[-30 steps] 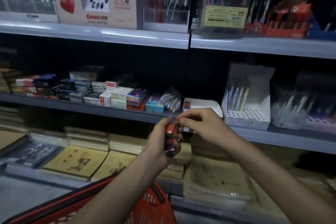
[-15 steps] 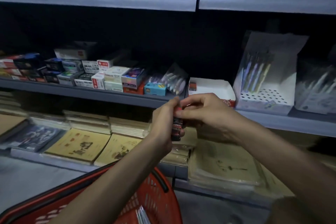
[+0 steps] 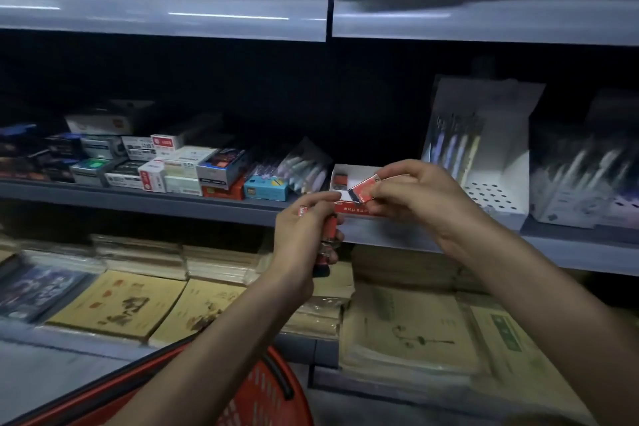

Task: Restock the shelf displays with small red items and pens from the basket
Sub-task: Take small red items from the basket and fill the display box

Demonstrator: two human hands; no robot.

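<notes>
We could drop the red packet (image 3: 364, 190) pinched in our right hand (image 3: 415, 199) short of the display box (image 3: 351, 210) at the shelf (image 3: 173, 201) front edge, or jostle loose the stack of red packets (image 3: 328, 235) gripped in our left hand (image 3: 299, 240).

You pinch a small flat red packet (image 3: 363, 191) with a black corner in your right hand (image 3: 415, 197). It is tilted, just above a shallow white cardboard display box (image 3: 359, 171) with a red front strip. The box sits at the front edge of the grey middle shelf (image 3: 138, 201). A lone red packet (image 3: 339, 179) lies in the box's back left corner. Your left hand (image 3: 301, 242) grips an upright stack of small red packets (image 3: 329, 228) just in front of that shelf edge. The red plastic mesh basket (image 3: 266, 391) sits under your left forearm.
</notes>
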